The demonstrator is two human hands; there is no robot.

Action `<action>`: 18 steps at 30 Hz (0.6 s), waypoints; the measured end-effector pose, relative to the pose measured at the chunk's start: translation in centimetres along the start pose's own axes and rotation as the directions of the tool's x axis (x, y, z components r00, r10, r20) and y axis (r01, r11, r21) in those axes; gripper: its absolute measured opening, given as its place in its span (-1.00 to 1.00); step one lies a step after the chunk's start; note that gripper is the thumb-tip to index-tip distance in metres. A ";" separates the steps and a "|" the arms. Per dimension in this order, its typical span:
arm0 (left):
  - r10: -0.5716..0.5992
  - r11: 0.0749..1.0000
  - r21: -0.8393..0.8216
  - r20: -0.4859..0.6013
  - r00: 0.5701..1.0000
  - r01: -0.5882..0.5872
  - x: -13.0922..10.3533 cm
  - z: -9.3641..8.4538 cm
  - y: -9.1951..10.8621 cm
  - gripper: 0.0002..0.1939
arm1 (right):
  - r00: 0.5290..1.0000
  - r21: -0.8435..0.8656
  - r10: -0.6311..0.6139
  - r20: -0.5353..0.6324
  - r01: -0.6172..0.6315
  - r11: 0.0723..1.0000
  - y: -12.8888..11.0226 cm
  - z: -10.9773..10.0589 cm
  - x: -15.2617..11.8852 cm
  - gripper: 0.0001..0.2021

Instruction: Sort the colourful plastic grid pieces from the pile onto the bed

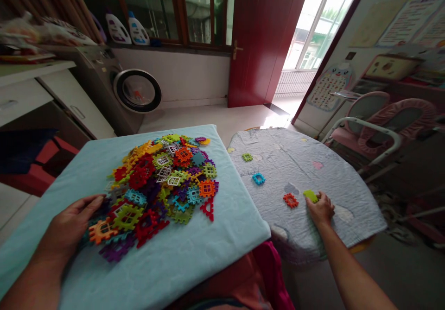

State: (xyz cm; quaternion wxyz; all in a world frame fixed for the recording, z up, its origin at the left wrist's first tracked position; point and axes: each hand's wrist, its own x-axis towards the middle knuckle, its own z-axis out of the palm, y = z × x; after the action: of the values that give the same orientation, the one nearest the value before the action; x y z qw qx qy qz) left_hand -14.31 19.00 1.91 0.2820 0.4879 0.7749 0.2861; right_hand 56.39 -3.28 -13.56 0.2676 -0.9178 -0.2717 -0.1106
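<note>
A heap of colourful plastic interlocking building pieces (149,189) covers the middle of the light blue cloth-covered table (222,249). At the heap's left edge is my left hand (74,217), its thumb and fingers pressed together; whatever they hold, if anything, is hidden. Over the grey quilted round table (278,152), my right hand (321,208) grips a lime green building piece (310,195) at or just above the cloth. Left of it lies an orange-red square frame piece (290,200). Farther off are a blue frame piece (258,179) and a green one (247,157).
Behind the tables stand a washing machine with its round door (138,91) ajar and a red door (259,46). Detergent bottles (138,29) are on the windowsill. A pink-seated stroller or child's chair (368,129) borders the round table at right.
</note>
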 end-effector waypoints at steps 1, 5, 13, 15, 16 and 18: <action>-0.003 1.000 -0.012 -0.006 1.000 0.003 0.0 0.0 -0.1 -0.52 | 0.999 0.013 -0.015 -0.028 0.015 1.000 0.0 0.0 -0.1 -0.42; 0.015 1.000 -0.013 -0.052 0.999 -0.015 -0.1 0.1 0.0 -0.56 | 0.995 0.023 -0.017 -0.102 0.019 1.000 0.1 0.0 -0.3 -0.39; 0.077 0.996 -0.039 -0.045 0.996 -0.079 -0.8 -0.2 0.8 -0.58 | 0.997 -0.066 -0.002 -0.076 -0.003 0.998 -0.1 0.4 -0.6 -0.43; 0.090 0.993 -0.069 -0.049 0.995 -0.094 -0.9 -0.2 0.7 -0.57 | 0.997 -0.056 -0.001 -0.076 -0.003 0.998 -0.2 0.3 -0.6 -0.45; 0.092 0.992 -0.081 -0.052 0.994 -0.096 -0.9 -0.2 0.7 -0.56 | 0.997 -0.050 -0.002 -0.081 -0.002 0.999 -0.2 0.3 -0.6 -0.45; 0.096 0.991 -0.087 -0.050 0.994 -0.100 -1.0 -0.2 0.8 -0.55 | 0.995 -0.037 0.001 -0.104 -0.004 0.999 -0.3 0.2 -0.6 -0.44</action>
State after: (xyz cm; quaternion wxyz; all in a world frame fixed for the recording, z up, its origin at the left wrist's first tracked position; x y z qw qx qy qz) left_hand -13.64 18.28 2.78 0.2716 0.5057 0.7427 0.3450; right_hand 55.75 -3.23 -13.80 0.2645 -0.9159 -0.2541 -0.1630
